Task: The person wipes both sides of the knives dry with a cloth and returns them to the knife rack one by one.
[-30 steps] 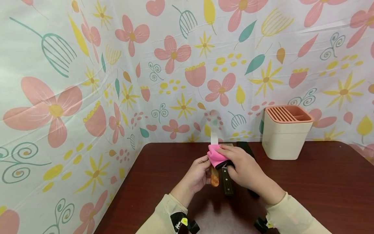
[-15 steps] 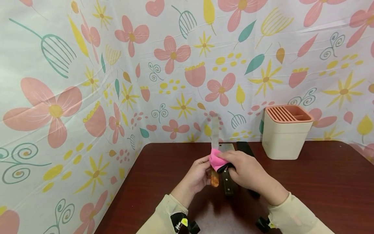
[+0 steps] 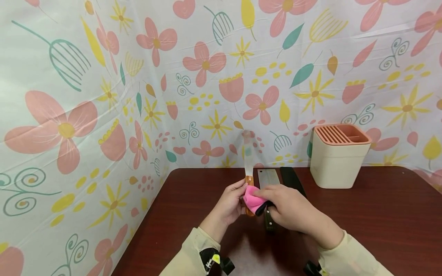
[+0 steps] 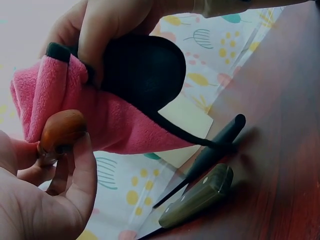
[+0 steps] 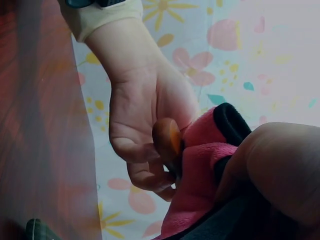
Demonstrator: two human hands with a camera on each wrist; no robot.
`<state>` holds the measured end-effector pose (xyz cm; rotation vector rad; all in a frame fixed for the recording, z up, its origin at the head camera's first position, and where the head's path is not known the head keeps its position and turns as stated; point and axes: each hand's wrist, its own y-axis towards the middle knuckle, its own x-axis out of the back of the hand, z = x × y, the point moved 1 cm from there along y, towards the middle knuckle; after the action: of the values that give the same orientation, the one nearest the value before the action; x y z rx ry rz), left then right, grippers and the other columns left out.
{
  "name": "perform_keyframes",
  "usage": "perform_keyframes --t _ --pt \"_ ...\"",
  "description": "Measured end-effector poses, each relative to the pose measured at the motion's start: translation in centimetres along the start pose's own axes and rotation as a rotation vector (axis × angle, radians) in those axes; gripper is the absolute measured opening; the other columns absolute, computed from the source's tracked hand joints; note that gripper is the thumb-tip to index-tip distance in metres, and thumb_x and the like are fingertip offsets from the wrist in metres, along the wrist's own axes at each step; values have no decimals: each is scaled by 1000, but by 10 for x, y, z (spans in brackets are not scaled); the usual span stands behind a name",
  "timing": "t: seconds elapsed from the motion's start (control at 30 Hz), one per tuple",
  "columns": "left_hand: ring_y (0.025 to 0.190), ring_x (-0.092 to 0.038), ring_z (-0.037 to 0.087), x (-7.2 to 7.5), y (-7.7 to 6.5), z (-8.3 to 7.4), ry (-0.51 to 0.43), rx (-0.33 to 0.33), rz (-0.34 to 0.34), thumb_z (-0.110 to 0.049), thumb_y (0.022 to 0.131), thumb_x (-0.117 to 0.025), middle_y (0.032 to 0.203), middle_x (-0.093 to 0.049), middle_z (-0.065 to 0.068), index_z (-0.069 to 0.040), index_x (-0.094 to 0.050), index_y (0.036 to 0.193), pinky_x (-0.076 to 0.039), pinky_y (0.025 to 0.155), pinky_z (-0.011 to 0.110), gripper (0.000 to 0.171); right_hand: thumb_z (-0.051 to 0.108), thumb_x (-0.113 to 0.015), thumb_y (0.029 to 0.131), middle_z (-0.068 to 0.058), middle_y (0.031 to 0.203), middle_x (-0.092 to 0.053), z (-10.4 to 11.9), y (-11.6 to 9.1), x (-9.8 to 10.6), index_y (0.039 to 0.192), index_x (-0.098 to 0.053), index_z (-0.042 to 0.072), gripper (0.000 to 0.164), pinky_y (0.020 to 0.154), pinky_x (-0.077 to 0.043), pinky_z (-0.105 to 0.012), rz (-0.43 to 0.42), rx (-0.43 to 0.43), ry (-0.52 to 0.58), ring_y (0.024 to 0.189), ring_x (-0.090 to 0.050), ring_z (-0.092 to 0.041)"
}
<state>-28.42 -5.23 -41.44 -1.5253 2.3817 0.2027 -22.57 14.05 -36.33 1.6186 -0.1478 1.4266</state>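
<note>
Over the bench point(image 3: 165, 226), near its far edge, your L hand point(image 3: 228, 205) grips the wood-handled knife point(image 3: 249, 163) by its orange-brown handle, blade pointing away from you, its upper part seen against the floral sheet point(image 3: 214, 92). Your R hand point(image 3: 291, 207) grips the pink cloth point(image 3: 252, 200) w/ black trim, bunched against that handle btwn both hands. L wrist view: handle's rounded end shows just beside the cloth, your L thumb & fingers round it.

Just to the R, the cleaver point(image 3: 268, 178) lies on the bench, dark riveted handle toward you, partly covered by your R hand + cloth. Next to it, black knife point(image 3: 291, 178), also partly covered. Far R, near the sheet: cream holder point(image 3: 338, 166) w/ slotted pink-orange top, upright.
</note>
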Motion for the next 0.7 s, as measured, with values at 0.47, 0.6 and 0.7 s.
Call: perform_keyframes --t 0.47,0.6,0.7 --pt "74 -66 5 1 3 5 5 8 -56 -26 109 -50 88 -69 -5 -13 -54 149 -56 57 26 43 -6 -59 75 14 98 -70 9 -4 10 121 -76 28 60 69 -53 -28 129 58 -8 88 -65 -9" --pt "71 -67 3 1 4 7 3 5 -61 -26 109 -50 85 -69 -7 -13 -54 149 -56 56 24 43 -7 -59 74 16 94 -67 10 -6 11 116 -76 28 58 71 -53 -28 131 100 21 84 -63 -7" --pt "69 -66 3 1 5 8 7 2 -69 -25 109 -49 84 -69 -8 -12 -53 150 -56 55 23 43 -7 -59 74 17 94 -67 10 -6 12 114 -77 28 56 74 -54 -28 150 123 46 85 -63 -5"
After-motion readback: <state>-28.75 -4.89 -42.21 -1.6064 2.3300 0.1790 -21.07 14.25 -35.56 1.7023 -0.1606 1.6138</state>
